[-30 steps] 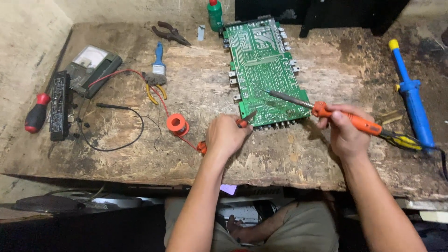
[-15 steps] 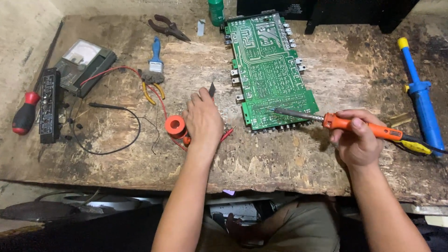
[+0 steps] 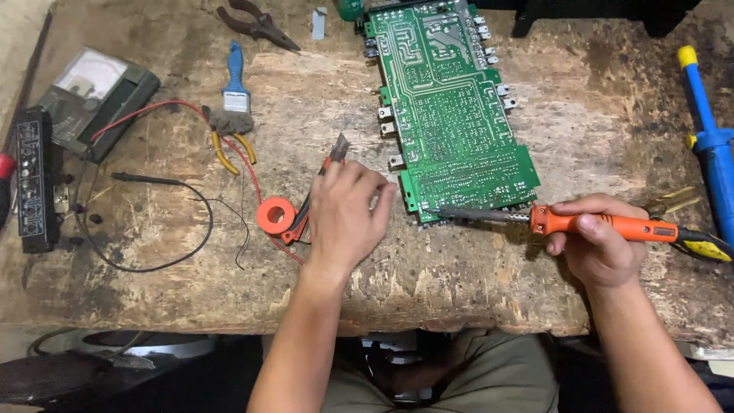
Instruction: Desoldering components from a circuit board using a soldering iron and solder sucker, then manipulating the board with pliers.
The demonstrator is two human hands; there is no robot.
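A green circuit board (image 3: pixel 451 115) lies solder side up on a worn wooden bench (image 3: pixel 489 283). My right hand (image 3: pixel 600 248) grips an orange soldering iron (image 3: pixel 612 226). Its metal tip lies at the board's near edge. My left hand (image 3: pixel 344 218) rests to the left of the board. It is closed over red-handled cutters (image 3: pixel 337 150), whose grey jaws stick out past the fingers. An orange solder spool (image 3: pixel 276 216) sits just left of that hand, touching the cutters' handles.
A multimeter (image 3: pixel 92 95) with red and black leads and a black strip-shaped device (image 3: pixel 34 180) lie at the left. A blue-handled brush (image 3: pixel 235 84) and dark pliers (image 3: pixel 256 23) lie behind. A blue desoldering pump (image 3: pixel 707 130) lies at the right. The bench's front edge is near my body.
My left hand has moved with the cutters from the board's near edge leftward and down to the bench beside the solder spool. The soldering iron has stayed at the board's edge.
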